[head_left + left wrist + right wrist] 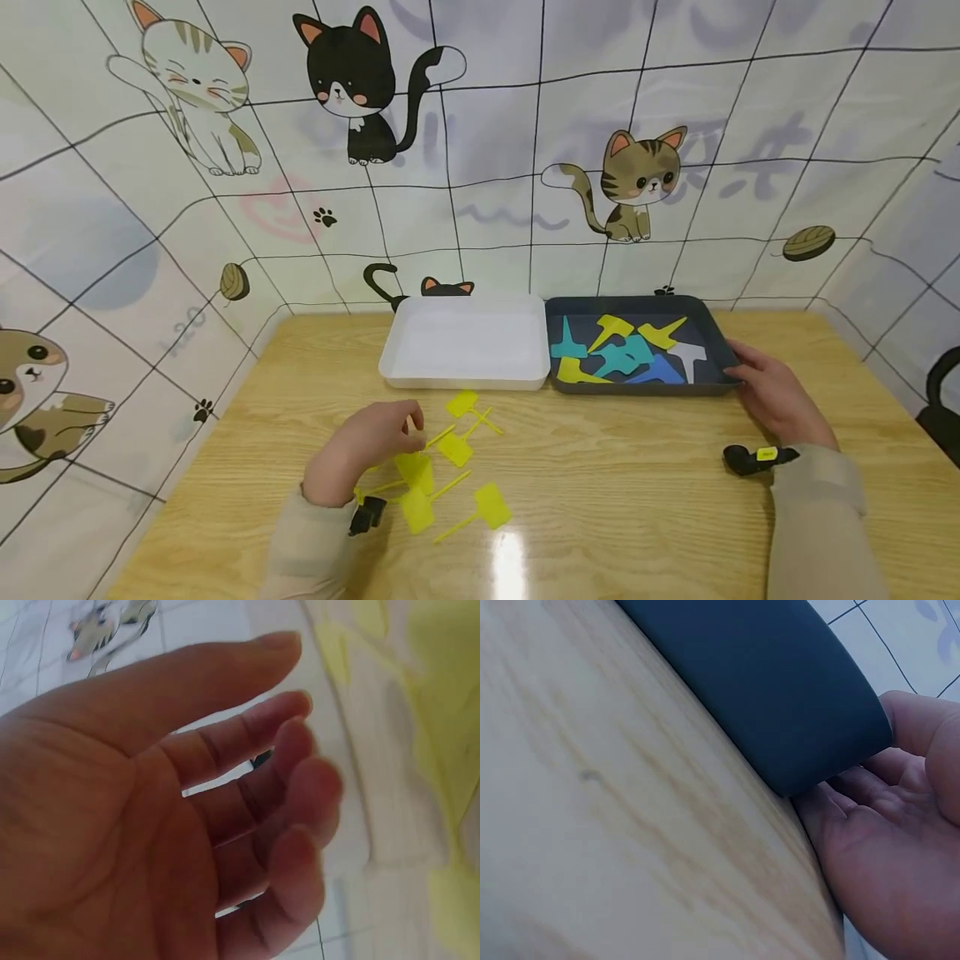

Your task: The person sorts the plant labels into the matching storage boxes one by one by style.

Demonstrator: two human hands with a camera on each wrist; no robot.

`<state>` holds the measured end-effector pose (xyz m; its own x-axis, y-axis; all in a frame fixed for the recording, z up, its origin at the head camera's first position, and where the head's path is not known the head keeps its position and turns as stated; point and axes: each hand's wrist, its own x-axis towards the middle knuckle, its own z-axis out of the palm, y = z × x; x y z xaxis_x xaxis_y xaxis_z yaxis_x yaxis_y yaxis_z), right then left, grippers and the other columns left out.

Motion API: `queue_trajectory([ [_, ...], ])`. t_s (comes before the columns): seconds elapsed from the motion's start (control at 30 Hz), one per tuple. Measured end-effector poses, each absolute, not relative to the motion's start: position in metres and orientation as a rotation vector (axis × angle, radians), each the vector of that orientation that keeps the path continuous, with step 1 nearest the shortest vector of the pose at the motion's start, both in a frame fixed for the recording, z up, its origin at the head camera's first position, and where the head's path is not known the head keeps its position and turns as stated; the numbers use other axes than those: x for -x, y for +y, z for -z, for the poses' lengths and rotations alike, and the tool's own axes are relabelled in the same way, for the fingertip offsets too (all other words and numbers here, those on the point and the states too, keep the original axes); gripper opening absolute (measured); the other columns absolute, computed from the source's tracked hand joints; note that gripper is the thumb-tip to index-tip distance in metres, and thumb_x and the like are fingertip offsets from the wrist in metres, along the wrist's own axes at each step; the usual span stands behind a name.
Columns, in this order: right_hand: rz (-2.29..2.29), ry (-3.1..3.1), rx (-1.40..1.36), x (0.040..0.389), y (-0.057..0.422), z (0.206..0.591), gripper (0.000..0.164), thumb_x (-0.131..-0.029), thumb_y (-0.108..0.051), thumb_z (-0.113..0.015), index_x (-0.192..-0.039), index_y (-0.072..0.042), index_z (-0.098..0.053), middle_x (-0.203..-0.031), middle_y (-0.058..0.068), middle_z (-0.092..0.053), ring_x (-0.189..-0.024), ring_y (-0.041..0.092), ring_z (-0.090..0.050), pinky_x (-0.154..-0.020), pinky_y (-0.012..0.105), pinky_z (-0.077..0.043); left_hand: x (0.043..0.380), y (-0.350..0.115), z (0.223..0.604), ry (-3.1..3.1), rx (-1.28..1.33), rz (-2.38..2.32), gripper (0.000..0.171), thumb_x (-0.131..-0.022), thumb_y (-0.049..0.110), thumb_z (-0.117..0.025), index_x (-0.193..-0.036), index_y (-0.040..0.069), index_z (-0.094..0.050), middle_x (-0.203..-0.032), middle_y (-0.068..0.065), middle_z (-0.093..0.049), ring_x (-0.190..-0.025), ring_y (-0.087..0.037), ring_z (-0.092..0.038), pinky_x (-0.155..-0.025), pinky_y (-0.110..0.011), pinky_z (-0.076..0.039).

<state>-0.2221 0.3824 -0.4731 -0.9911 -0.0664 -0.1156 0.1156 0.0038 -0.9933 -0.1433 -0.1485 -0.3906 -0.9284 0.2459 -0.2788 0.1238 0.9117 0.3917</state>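
Observation:
In the head view my left hand (pixel 378 437) hovers over several loose yellow plant labels (pixel 416 508) on the wooden table. Its fingers bend loosely and hold nothing; the palm and the gap below the thumb show bare in the left wrist view. At the right, my right hand (pixel 780 392) grips the right end of a dark grey tray (pixel 637 388), thumb at the rim and fingers by its underside. The right wrist view shows the tray's smooth outer wall (pixel 780 682) against that hand. Inside the tray lie teal, yellow, blue and white T-shaped labels (pixel 622 354).
A white tray (pixel 465 342) stands left of the dark one, their sides touching. Behind both rises a wall covering (pixel 495 208) printed with cats and grid lines. The wooden table (pixel 637 492) runs toward the front.

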Motion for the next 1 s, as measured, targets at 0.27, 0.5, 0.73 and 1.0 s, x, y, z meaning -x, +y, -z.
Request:
queue_trajectory([
  [0.27, 2.178, 2.072, -0.036, 0.222, 0.383, 0.474, 0.058, -0.094, -0.007, -0.043, -0.143, -0.007, -0.012, -0.149, 0.005, -0.003, -0.133, 0.014, -0.012, -0.087, 0.008, -0.035, 0.145, -0.130, 0.408, 2.780, -0.298, -0.428, 0.021, -0.077, 0.023, -0.068, -0.093, 0.014, -0.058, -0.075, 0.004, -0.055, -0.058, -0.014, -0.044, -0.053, -0.027, -0.037],
  [0.5, 2.142, 2.111, -0.051, 0.223, 0.383, 0.472, 0.058, -0.094, -0.010, -0.043, -0.143, -0.009, -0.012, -0.149, 0.004, -0.001, -0.134, 0.015, -0.010, -0.094, 0.012, -0.030, 0.148, -0.126, 0.416, 2.804, -0.304, -0.463, 0.014, -0.079, 0.018, -0.066, -0.087, 0.013, -0.056, -0.075, 0.005, -0.054, -0.057, -0.012, -0.044, -0.050, -0.026, -0.036],
  [0.73, 2.139, 2.126, -0.045, 0.224, 0.383, 0.474, 0.058, -0.094, -0.011, -0.043, -0.143, -0.009, -0.013, -0.149, 0.004, -0.003, -0.133, 0.016, -0.011, -0.093, 0.012, -0.031, 0.151, -0.129, 0.422, 2.821, -0.322, -0.508, 0.010, -0.080, 0.015, -0.064, -0.076, 0.016, -0.055, -0.068, 0.006, -0.051, -0.053, -0.012, -0.043, -0.047, -0.024, -0.035],
  [1.0, 2.131, 2.125, -0.040, 0.222, 0.383, 0.474, 0.058, -0.095, -0.013, -0.043, -0.144, -0.011, -0.012, -0.149, 0.003, -0.003, -0.133, 0.015, -0.012, -0.097, 0.014, -0.028, 0.150, -0.127, 0.420, 2.854, -0.321, -0.460, 0.006, -0.080, 0.013, -0.063, -0.080, 0.015, -0.058, -0.073, 0.006, -0.054, -0.056, -0.012, -0.044, -0.050, -0.025, -0.037],
])
